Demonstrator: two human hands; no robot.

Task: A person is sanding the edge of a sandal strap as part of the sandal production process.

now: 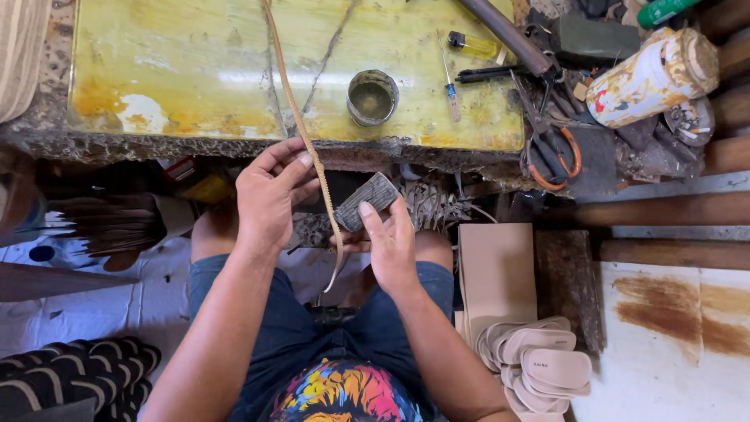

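My left hand point(269, 194) pinches a long, narrow tan leather strap point(301, 129) that runs from the yellow-stained worktop point(195, 70) down past my knees. My right hand point(391, 242) holds a small grey, worn rectangular block point(367, 202) against the strap, just below the worktop's front edge. Both hands work over my lap, above dark blue shorts.
On the worktop stand a small round tin of glue point(373, 97), a thin blue-handled tool point(451, 86), a lighter point(473, 44), a dark rod point(504, 33), orange-handled scissors point(553, 148) and a printed can point(652, 76). A stack of pale sandal soles point(539, 363) lies at my right.
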